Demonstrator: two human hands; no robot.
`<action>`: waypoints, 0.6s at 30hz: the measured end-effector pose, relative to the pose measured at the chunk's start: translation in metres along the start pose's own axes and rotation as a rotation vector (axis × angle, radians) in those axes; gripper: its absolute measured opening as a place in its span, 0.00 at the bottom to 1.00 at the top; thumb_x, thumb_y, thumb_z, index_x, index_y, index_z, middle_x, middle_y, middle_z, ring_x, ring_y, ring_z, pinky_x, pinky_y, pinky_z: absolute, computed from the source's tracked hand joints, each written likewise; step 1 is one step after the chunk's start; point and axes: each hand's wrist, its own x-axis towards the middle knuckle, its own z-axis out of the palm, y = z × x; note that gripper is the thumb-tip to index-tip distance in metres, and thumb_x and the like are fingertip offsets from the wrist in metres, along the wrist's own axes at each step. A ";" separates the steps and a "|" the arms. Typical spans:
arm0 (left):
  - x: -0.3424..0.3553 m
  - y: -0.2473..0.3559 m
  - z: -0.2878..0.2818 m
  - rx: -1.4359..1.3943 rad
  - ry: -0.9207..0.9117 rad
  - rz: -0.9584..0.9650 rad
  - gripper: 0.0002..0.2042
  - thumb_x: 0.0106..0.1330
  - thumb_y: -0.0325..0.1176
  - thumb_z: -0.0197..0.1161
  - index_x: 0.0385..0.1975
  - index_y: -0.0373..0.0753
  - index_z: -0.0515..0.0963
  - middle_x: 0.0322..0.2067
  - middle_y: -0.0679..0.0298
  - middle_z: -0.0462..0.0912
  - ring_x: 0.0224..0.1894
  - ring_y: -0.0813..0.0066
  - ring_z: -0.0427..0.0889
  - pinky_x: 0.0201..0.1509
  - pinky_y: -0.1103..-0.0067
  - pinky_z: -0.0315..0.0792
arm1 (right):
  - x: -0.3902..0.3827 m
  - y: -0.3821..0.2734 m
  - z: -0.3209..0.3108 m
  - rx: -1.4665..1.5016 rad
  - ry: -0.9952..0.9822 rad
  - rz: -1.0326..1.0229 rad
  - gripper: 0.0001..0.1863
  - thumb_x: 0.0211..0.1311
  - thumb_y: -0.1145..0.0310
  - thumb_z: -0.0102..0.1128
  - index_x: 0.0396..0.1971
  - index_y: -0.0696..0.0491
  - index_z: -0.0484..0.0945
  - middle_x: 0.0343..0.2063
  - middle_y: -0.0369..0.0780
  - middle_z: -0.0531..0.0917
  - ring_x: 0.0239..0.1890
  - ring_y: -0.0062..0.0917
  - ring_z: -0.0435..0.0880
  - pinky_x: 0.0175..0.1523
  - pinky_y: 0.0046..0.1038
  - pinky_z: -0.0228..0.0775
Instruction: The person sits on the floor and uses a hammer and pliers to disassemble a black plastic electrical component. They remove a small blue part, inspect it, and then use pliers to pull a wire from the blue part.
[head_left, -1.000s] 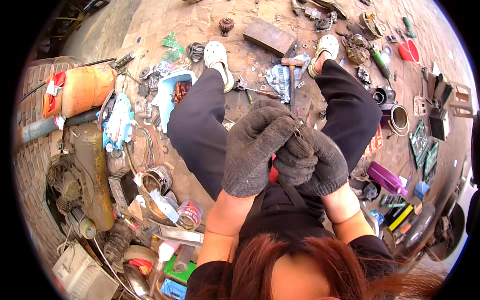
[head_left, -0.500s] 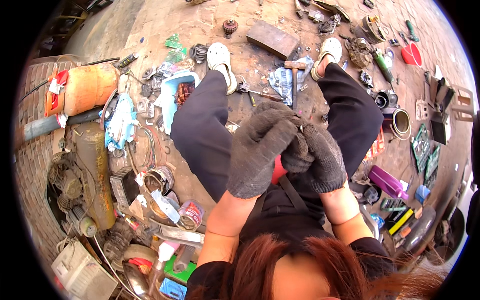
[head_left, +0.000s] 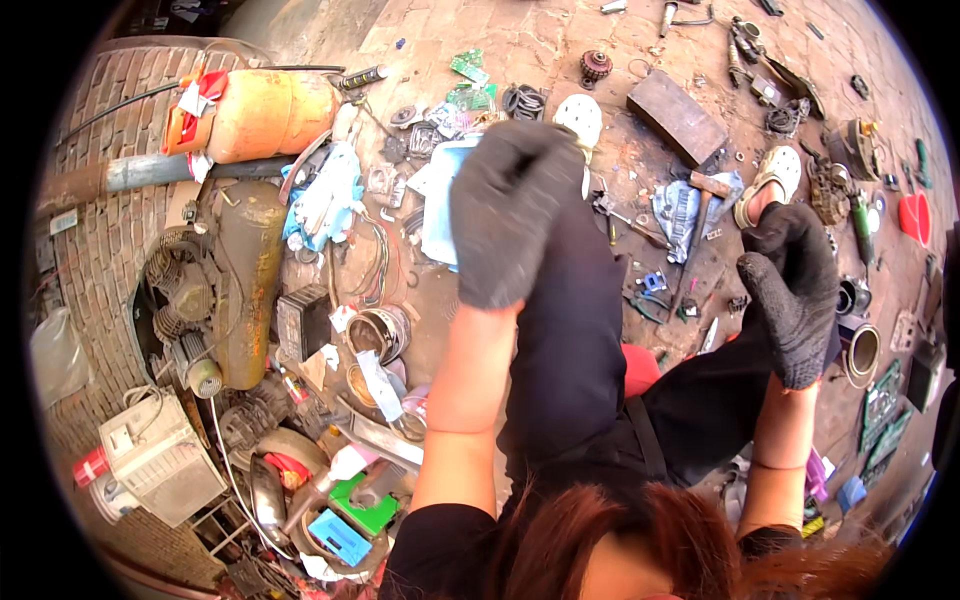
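My left hand [head_left: 512, 215], in a dark knit glove, hovers over the light blue bin [head_left: 437, 225] and hides most of it. Its fingers are curled in toward the thumb and slightly blurred; what they hold, if anything, does not show. Out to the right, my right hand [head_left: 795, 300] in a matching glove is above my right leg, thumb apart from bent fingers, with nothing visible in it. On the ground between my legs, a hammer [head_left: 698, 215] lies across a blue cloth [head_left: 672, 210]. Nearer are pliers [head_left: 648, 306] and a small blue part [head_left: 655, 282].
A dark rectangular block [head_left: 678, 115] lies ahead. To the left stand an orange gas cylinder [head_left: 270, 115], a rusty tank [head_left: 250, 285] and a black battery [head_left: 303, 322]. A red bucket [head_left: 914, 217] and green tool trays [head_left: 880, 410] are at the right.
My hands, together in front of me before, have parted: the left moved left and forward over the bin, the right moved right. The view has shifted left, uncovering the pliers and blue part.
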 end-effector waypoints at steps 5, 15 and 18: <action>0.157 -0.138 -0.077 0.440 0.146 -0.117 0.12 0.53 0.31 0.66 0.35 0.30 0.81 0.32 0.59 0.83 0.35 0.74 0.78 0.42 0.80 0.70 | 0.035 0.018 -0.038 -0.466 0.032 0.118 0.17 0.47 0.75 0.69 0.38 0.59 0.75 0.32 0.34 0.77 0.36 0.17 0.74 0.43 0.20 0.67; 0.312 -0.289 -0.121 1.552 -0.152 -0.482 0.15 0.50 0.46 0.61 0.38 0.53 0.83 0.43 0.63 0.82 0.45 0.64 0.80 0.50 0.72 0.72 | 0.026 0.041 -0.072 -0.544 0.103 0.098 0.21 0.46 0.69 0.62 0.42 0.63 0.74 0.38 0.44 0.79 0.37 0.29 0.76 0.46 0.28 0.68; 0.326 -0.298 -0.112 1.741 -0.140 -0.485 0.15 0.50 0.47 0.61 0.39 0.58 0.83 0.45 0.66 0.81 0.48 0.63 0.80 0.52 0.72 0.72 | 0.036 0.038 -0.067 -0.566 0.125 0.152 0.21 0.46 0.64 0.66 0.37 0.62 0.77 0.34 0.43 0.80 0.35 0.30 0.78 0.42 0.28 0.70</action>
